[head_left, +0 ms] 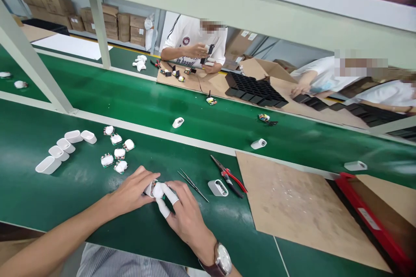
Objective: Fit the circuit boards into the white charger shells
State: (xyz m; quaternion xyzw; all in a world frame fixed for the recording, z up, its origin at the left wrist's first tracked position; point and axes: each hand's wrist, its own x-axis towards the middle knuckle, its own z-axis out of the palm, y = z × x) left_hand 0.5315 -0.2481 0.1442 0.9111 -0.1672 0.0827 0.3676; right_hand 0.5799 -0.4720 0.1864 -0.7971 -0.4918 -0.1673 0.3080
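Note:
My left hand (134, 188) is closed around a white oval plastic housing (149, 189), its open end facing right. At that open end, my right hand (186, 207), with white finger cots on thumb and index finger, pinches a small circuit board with a white pad (158, 190). Whether the board is partly inside the housing I cannot tell. Tweezers (194, 185) lie right of my hands, beside a filled white housing (218, 188) and red-and-black pliers (229, 176). Several padded circuit boards (120, 153) and a row of open white housings (48, 165) are to the left.
A cardboard sheet (292, 207) and a red-edged tray (367, 216) occupy the right side. Beyond a pale rail (162, 135), a green belt (143, 104) carries scattered housings and boards. Co-workers sit opposite near black trays (255, 89). A slanted post (39, 60) stands at left.

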